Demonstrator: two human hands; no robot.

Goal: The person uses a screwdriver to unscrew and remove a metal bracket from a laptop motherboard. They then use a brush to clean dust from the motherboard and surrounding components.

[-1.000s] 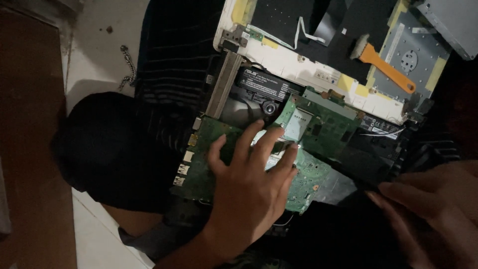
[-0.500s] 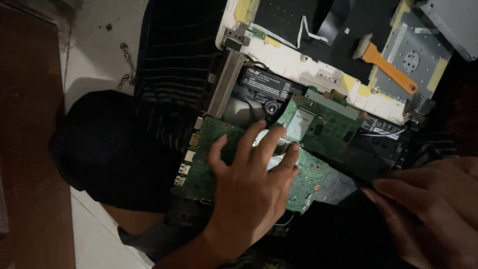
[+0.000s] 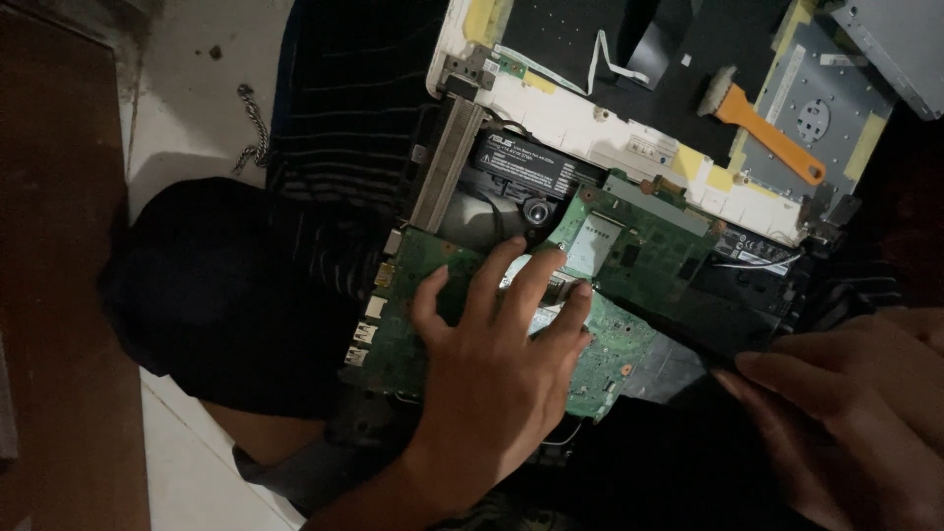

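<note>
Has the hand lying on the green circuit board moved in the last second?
No. The left hand lies spread on the green circuit board as before, its fingertips at the same spot near the board's silver square.

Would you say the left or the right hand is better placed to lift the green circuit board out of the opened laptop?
Probably the left hand: it lies flat on the green circuit board, fingers spread. The right hand is off at the laptop's dark edge, apart from the board.
</note>
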